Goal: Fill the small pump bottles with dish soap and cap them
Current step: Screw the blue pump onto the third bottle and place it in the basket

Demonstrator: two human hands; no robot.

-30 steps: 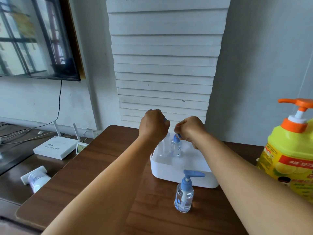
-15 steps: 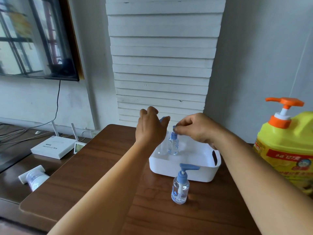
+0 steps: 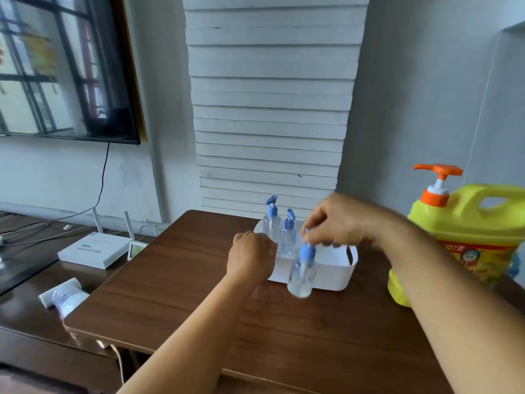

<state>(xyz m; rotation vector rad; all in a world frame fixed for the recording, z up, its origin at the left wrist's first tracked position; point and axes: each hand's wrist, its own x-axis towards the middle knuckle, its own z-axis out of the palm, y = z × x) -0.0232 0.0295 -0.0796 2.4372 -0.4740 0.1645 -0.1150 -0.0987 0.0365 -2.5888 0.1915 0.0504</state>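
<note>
Two small clear pump bottles with blue pumps [image 3: 271,220] [image 3: 288,237] stand in the back left of a white bin [image 3: 342,275] on the brown table [image 3: 298,336]. My right hand [image 3: 338,223] pinches the blue pump head of a third small bottle [image 3: 301,280]. That bottle hangs blurred just in front of the bin, slightly above the table. My left hand [image 3: 251,258] is curled with its knuckles against the bin's left rim, and nothing shows in it. The big yellow dish soap jug [image 3: 468,237] with an orange pump stands at the right.
A lower dark cabinet to the left carries a white router [image 3: 91,250], a small display [image 3: 136,248] and a white bottle lying on its side [image 3: 66,298]. A screen hangs on the left wall. A cable [image 3: 118,359] hangs at the table's front-left corner.
Both hands have left the bottles in the bin. My right hand has come forward and taken the front bottle by its pump, lifting it off the table. My left hand dropped to the bin's rim.
</note>
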